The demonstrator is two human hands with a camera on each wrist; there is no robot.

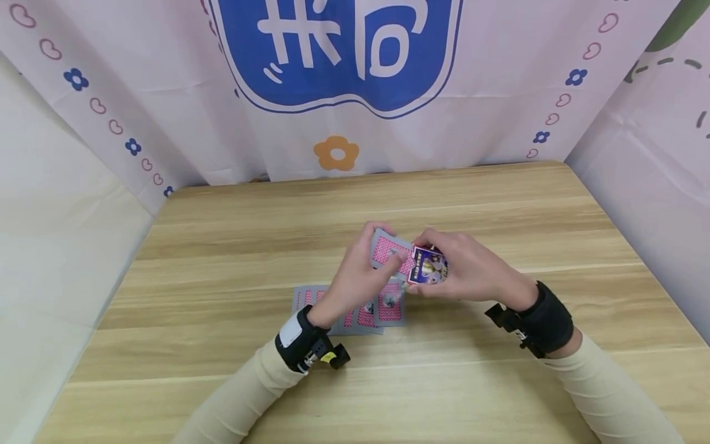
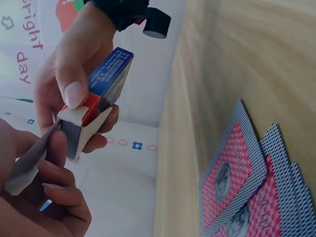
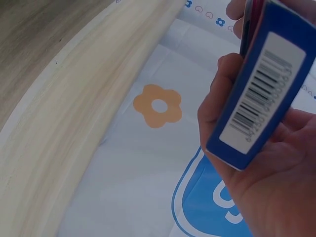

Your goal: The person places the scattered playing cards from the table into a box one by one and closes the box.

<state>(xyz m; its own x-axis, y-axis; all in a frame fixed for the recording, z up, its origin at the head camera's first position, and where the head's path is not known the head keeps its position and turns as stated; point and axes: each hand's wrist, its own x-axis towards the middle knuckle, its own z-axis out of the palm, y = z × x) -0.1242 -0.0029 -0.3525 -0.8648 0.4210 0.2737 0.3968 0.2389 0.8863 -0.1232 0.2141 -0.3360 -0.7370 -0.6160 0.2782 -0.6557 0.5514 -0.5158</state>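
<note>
My left hand (image 1: 355, 271) pinches a playing card (image 1: 383, 248) with a red patterned back, thumb on top, over the middle of the table. Its right end meets the mouth of a card box (image 1: 431, 266), which my right hand (image 1: 474, 265) grips by its sides. In the left wrist view the box (image 2: 109, 74) is blue and red with its end flap folded out, and the card (image 2: 29, 163) reaches to that opening. A barcode shows on the blue end of the box (image 3: 259, 98) in the right wrist view. Below the left hand lie several overlapping cards (image 1: 390, 308), backs up.
The wooden table (image 1: 532, 216) spreads around the hands. Behind it hangs a white printed cloth (image 1: 183, 129) with a blue sign and flowers, and pale cloth sides (image 1: 61, 203) border the table.
</note>
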